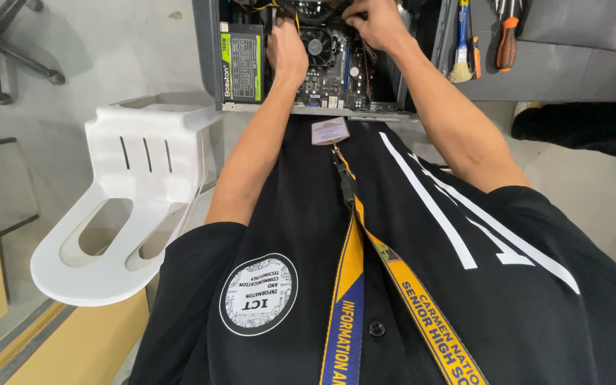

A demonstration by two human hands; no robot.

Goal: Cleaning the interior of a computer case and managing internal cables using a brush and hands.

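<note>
Both hands work inside one open computer case (322, 107) lying on the bench ahead. The left hand (286, 53) rests curled beside the single cooler fan (314, 45) on the motherboard (336, 75); the right hand (376, 21) reaches among the cables (279, 6) at the top edge. Whether either hand pinches anything cannot be told. This looks like the cabling or seating step; the next move likely calls for fine fingertip work in tight space. One power supply (242, 60) sits at left, one white chair (130, 192) nearby, one brush (461, 43) and two orange-handled tools (507, 36) right.
</note>
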